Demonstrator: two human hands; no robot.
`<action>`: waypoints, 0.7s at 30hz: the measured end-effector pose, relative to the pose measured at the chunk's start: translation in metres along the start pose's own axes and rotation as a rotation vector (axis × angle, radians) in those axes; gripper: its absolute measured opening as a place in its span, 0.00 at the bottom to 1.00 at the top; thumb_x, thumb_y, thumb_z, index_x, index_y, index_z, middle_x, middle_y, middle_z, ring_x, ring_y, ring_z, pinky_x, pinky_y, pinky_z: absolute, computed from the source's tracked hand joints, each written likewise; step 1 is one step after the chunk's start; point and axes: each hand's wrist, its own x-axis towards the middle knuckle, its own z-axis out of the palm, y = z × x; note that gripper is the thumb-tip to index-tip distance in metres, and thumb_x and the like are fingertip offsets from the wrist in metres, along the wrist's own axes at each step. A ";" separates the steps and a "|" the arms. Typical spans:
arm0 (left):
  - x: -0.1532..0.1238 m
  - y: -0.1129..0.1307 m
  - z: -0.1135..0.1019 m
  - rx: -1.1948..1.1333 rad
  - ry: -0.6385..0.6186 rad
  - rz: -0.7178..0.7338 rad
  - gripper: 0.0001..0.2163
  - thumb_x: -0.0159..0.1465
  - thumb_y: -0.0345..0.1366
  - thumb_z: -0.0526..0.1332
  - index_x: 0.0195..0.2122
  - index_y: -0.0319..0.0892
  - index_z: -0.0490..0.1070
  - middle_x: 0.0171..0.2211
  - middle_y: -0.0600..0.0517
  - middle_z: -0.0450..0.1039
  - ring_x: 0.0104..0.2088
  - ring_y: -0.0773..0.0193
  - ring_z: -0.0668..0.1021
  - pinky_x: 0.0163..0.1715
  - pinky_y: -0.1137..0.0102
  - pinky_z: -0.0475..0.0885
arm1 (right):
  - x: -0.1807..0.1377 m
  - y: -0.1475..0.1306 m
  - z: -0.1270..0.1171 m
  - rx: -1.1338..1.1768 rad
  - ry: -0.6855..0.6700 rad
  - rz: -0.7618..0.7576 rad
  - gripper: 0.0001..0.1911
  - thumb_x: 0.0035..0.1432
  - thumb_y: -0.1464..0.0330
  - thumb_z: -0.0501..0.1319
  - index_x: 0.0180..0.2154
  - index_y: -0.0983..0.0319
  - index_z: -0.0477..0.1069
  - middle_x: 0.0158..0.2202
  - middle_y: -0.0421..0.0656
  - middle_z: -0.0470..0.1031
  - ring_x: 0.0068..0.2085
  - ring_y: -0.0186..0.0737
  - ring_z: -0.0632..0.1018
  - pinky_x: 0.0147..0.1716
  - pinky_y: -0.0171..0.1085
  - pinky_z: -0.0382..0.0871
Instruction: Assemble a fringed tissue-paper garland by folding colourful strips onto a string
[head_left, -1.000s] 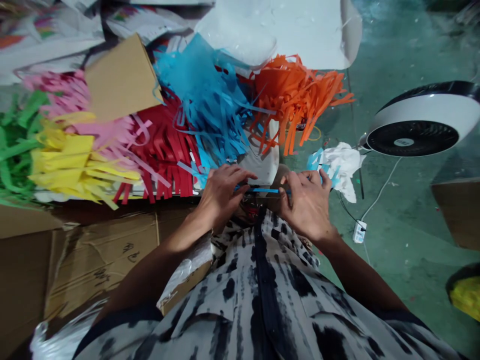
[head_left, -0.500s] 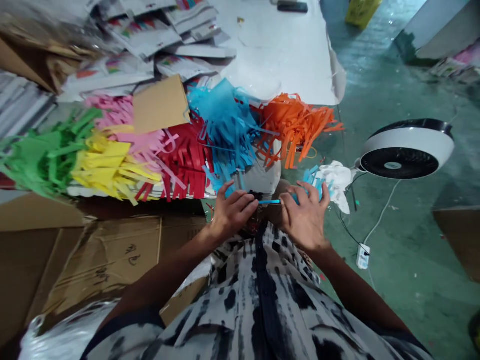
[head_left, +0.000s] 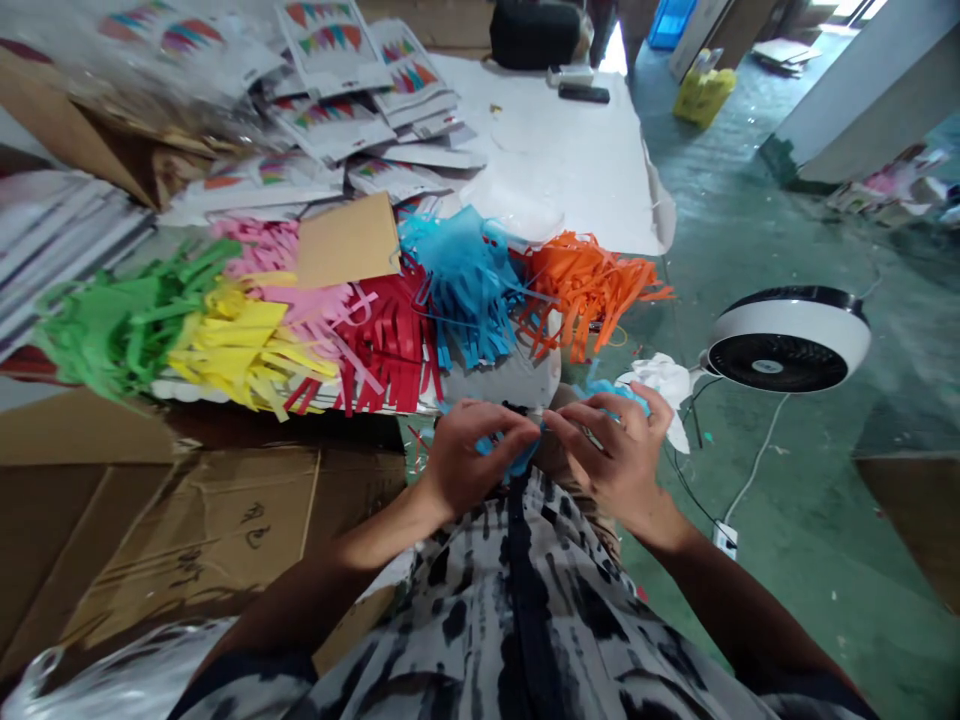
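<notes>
The person's left hand has its fingers pinched on blue paper, nearside of the orange fringe. The right hand sits beside it, fingers bent, their grip unclear; a fan stands right of that fringe.

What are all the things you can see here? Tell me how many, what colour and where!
blue paper strips: several, blue, centre
table: one, white, ahead
fringed paper: six colours (green, yellow, pink, red, blue, orange), table's near edge
cardboard piece: one, tan, on the fringed paper
packets: many, white with colourful pictures, table's left side
fan: one, white and black, right
crumpled sheet: one, white, left of fan
power socket: one, white, below fan
yellow bag: one, yellow, far floor
cardboard: several panels, brown, lower left
clear plastic: one bundle, see-through, bottom left
shirt: one, black and white, bottom centre
left hand: one, bare, pinching blue paper strips
right hand: one, bare, beside the left
</notes>
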 end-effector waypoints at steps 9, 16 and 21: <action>0.018 0.011 -0.011 -0.920 -0.427 -0.689 0.17 0.54 0.49 0.78 0.31 0.40 0.83 0.26 0.49 0.78 0.23 0.69 0.73 0.21 0.74 0.63 | 0.011 0.012 -0.028 0.010 -0.054 0.112 0.06 0.66 0.59 0.68 0.42 0.38 0.82 0.35 0.33 0.83 0.40 0.45 0.80 0.68 0.63 0.42; 0.034 0.013 0.001 -0.806 -0.183 -0.535 0.13 0.53 0.43 0.80 0.31 0.42 0.82 0.32 0.52 0.80 0.33 0.66 0.78 0.36 0.71 0.71 | 0.038 0.003 -0.010 0.312 0.115 0.295 0.07 0.67 0.65 0.65 0.40 0.48 0.83 0.36 0.38 0.84 0.44 0.45 0.81 0.62 0.57 0.64; 0.051 0.016 0.007 -0.730 -0.061 -0.387 0.11 0.56 0.42 0.78 0.28 0.42 0.81 0.43 0.50 0.80 0.45 0.61 0.80 0.47 0.68 0.72 | 0.060 -0.001 0.006 0.824 0.167 0.655 0.04 0.63 0.67 0.67 0.37 0.55 0.82 0.36 0.41 0.84 0.40 0.43 0.82 0.44 0.44 0.76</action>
